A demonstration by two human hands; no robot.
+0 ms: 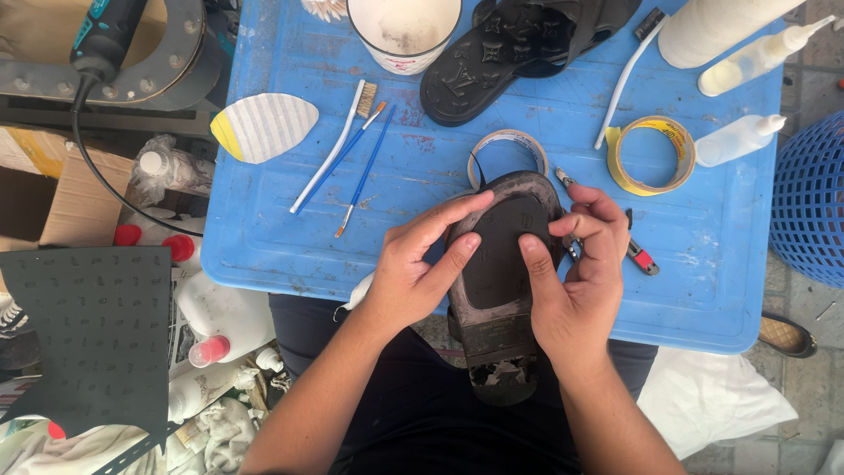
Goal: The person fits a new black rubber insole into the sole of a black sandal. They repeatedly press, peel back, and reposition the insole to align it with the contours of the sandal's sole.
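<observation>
The blue plastic desk (290, 237) carries nearly everything here. Its far edge holds a black sandal (519, 48), a white bucket (404, 31) and several white squeeze bottles (747, 62). Closer in lie a yellow tape roll (620, 158), a paler tape ring (510, 138) partly hidden by the shoe, and a striped oval sole piece (264, 127). Thin brushes (352, 149) lie to the left of the ring.

At the near edge an upturned shoe (505, 290) rests against the lap, its heel toward the body. A dark rubber half-sole patch (505, 255) lies on its forepart. The left hand (413, 268) spreads its fingers over the patch's left rim and presses down with the thumb. The right hand (576, 281) pushes its thumb onto the right side, fingers curled round the shoe's edge. Neither grip closes on a tool; both simply press.

The risk, as I judge it, is that uneven thumb pressure shifts the patch off-centre. Its edges could also lift if any adhesive is not holding. A small cutter (637, 255) lies close to the right knuckles and could be knocked off the desk.
</observation>
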